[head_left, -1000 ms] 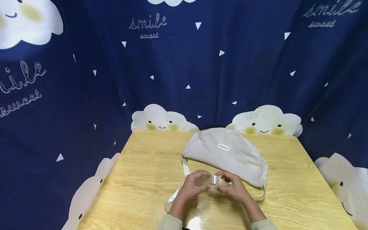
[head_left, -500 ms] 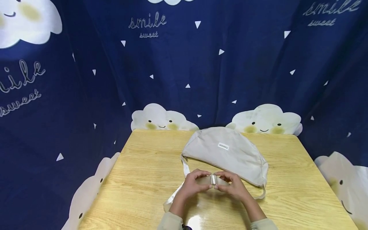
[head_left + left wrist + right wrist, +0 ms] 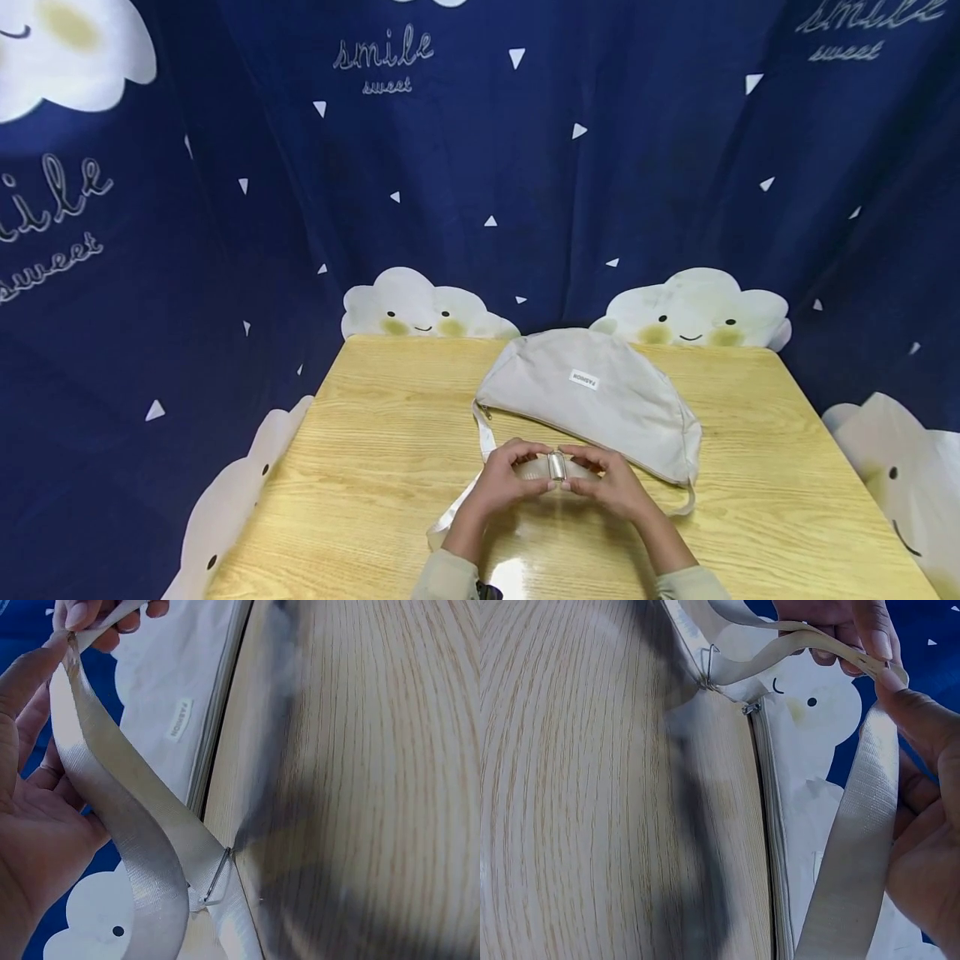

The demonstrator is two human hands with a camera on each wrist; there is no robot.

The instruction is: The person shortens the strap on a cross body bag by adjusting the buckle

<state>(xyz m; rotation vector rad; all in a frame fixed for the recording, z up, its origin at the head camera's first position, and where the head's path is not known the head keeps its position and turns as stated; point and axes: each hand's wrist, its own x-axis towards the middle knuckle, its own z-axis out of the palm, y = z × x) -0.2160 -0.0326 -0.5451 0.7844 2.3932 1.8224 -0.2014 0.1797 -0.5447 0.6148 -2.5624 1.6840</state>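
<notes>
- On the near half of the pale yellow wood-grain table [image 3: 375,433], a bit right of its middle, a small shiny rectangular metal buckle [image 3: 557,467] is held above the surface, between the two hands.
- The left hand [image 3: 501,483] is at its left side and the right hand [image 3: 617,483] at its right side; neither is clearly nearer, because the fingertips of both come right up to it.
- The buckle's long axis goes from near to far, while the flat cream woven strap [image 3: 154,877] crosses it from left to right. In my judgement, this crossing matters most here.
- Each hand pinches the strap with thumb and finger at the buckle; whether the fingertips press also on the metal, I cannot tell.
- Beyond the hands lies the off-white half-moon fabric bag [image 3: 592,408], its straight zipped edge turned to the near side and slanting from far left to near right, so the right hand is nearer to this edge.
- To the left, the strap runs down, and a thin metal wire loop [image 3: 218,874] sits on it.
</notes>
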